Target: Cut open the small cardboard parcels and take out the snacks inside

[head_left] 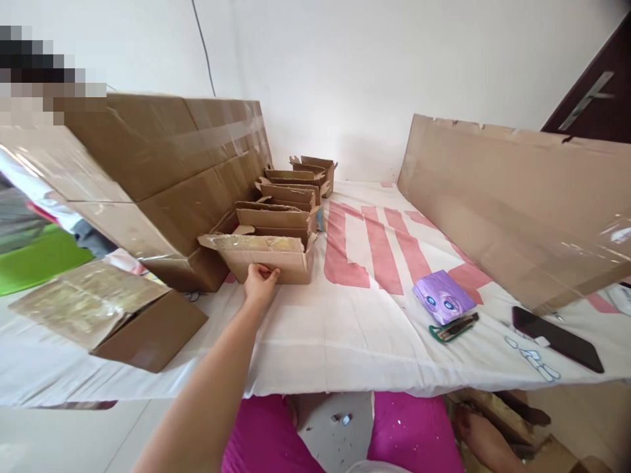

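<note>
The left hand (263,281) is touching the near wall of the front open box (293,268) with curled fingers; whether this grip is pinching, I cannot tell. More open boxes (272,216) are standing behind that box on the bench (320,335). The right hand (466,424) is showing low, right of it, grip unclear.

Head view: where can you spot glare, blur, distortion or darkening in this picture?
In the head view, glare shines on the taped box at near left; the green item at the left edge looks soft; the upper-left corner is pixelated; the right-hand corners darken; in the same view, the nearest open box looks fairly sharp.
</note>
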`<state>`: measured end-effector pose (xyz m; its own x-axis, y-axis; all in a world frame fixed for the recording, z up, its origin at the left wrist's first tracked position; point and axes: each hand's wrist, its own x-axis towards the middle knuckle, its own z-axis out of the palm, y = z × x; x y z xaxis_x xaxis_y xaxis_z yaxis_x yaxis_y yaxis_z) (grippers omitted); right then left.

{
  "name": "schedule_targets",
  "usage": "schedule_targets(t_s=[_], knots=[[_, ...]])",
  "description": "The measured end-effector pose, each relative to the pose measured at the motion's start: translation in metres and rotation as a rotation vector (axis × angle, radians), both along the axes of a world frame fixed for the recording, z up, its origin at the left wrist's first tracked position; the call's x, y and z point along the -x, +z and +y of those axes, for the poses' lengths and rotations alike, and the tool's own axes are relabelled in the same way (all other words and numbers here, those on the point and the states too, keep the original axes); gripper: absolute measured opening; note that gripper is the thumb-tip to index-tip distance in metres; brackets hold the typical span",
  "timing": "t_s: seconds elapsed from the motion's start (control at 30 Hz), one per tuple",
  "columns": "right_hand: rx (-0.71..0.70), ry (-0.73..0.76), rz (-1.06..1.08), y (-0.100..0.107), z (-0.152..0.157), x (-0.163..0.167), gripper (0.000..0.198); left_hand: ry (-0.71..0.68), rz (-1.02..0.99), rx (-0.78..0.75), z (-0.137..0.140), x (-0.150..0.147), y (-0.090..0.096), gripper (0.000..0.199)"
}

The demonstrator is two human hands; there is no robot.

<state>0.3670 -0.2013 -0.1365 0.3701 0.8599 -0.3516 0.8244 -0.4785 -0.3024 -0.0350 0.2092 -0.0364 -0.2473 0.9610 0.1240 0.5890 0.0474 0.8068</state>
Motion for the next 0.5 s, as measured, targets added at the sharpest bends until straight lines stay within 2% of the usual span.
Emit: schedule_targets(t_s=[0.07,0.17,0.23,0.3,0.37,0.4,0.43,0.5], knots=[[0.057,0.096,0.074,0.015,0.005,0.003,0.018,0.018,0.056,0.011,0.004,-0.006,0.0,0.029],[0.112,0.289,0.338,0.068,0.017,0.011,0.013,0.008,0.144,0.012,0.001,-0.015,-0.003,0.041],[-0.017,0.245,0.444,0.109,0.035,0.011,0.027,-0.024,0.201,-0.001,-0.008,-0.022,-0.008,0.047],[-0.324,0.135,0.305,0.138,0.062,0.002,0.033,-0.066,0.246,-0.014,-0.018,-0.027,-0.014,0.051],[-0.637,0.024,0.022,0.149,0.093,-0.015,0.04,-0.099,0.272,-0.019,-0.025,-0.03,-0.017,0.051],[-0.717,-0.007,-0.108,0.147,0.109,-0.026,0.047,-0.11,0.276,-0.018,-0.027,-0.031,-0.017,0.049],[-0.734,-0.037,-0.209,0.142,0.123,-0.036,0.059,-0.118,0.274,-0.014,-0.028,-0.031,-0.016,0.046],[-0.607,-0.088,-0.301,0.127,0.147,-0.055,0.08,-0.132,0.254,0.002,-0.029,-0.03,-0.011,0.039]])
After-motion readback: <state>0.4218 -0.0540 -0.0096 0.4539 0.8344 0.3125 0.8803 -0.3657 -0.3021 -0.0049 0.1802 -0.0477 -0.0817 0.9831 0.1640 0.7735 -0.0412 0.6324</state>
